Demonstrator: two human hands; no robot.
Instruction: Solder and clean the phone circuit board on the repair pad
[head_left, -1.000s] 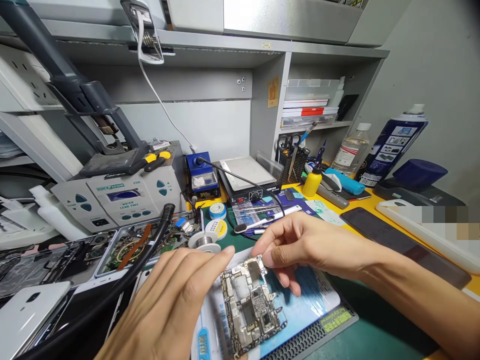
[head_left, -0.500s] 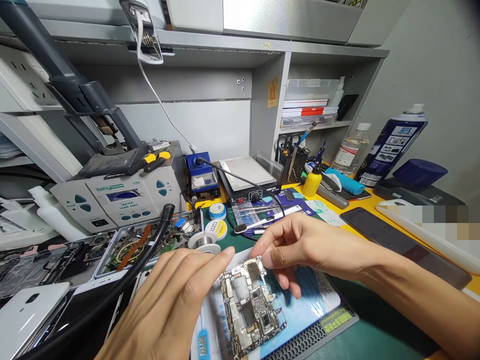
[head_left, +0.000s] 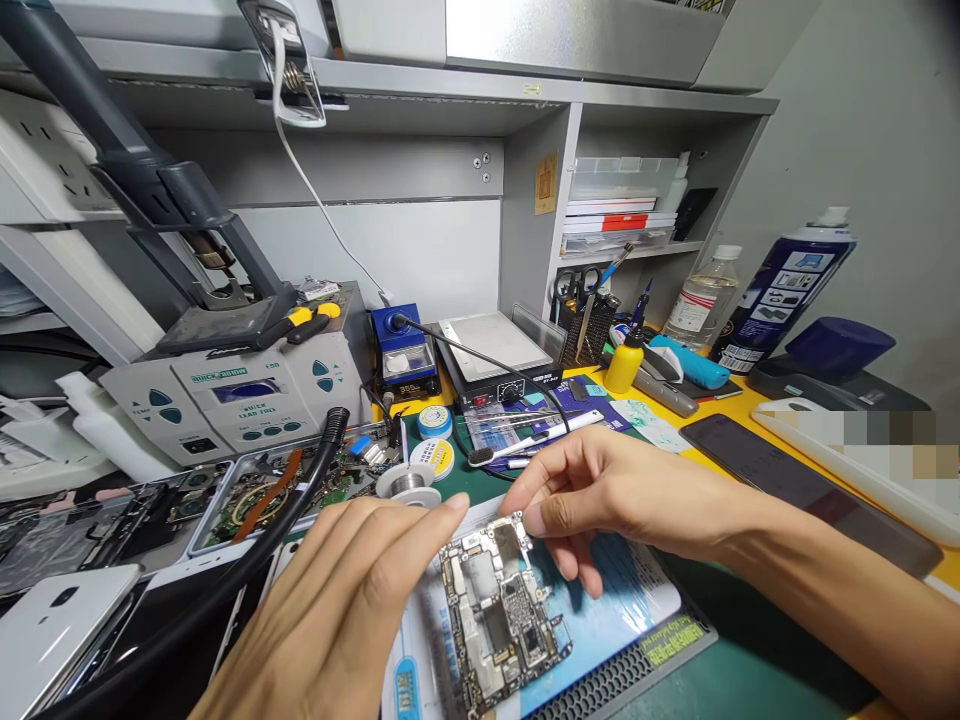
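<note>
A phone circuit board [head_left: 502,610], a frame-like outline packed with small chips and connectors, is tilted above a blue and white packet [head_left: 630,580]. My right hand [head_left: 577,500] pinches its upper right corner between thumb and forefinger, the other fingers loosely curled below. On the board's left side, my left hand [head_left: 360,590] is held with its fingers stretched out and close together. Its thumb is out of sight, and I cannot tell whether it touches the board. Under the packet is a grey honeycomb-patterned plate [head_left: 622,680].
A solder spool [head_left: 409,485], small round tins [head_left: 433,460] and a brush [head_left: 532,440] lie beyond my hands. A black hose [head_left: 247,570] crosses on the left before a hot-air station [head_left: 247,400]. Dark phone [head_left: 795,480] at right; heating plate [head_left: 495,350] behind.
</note>
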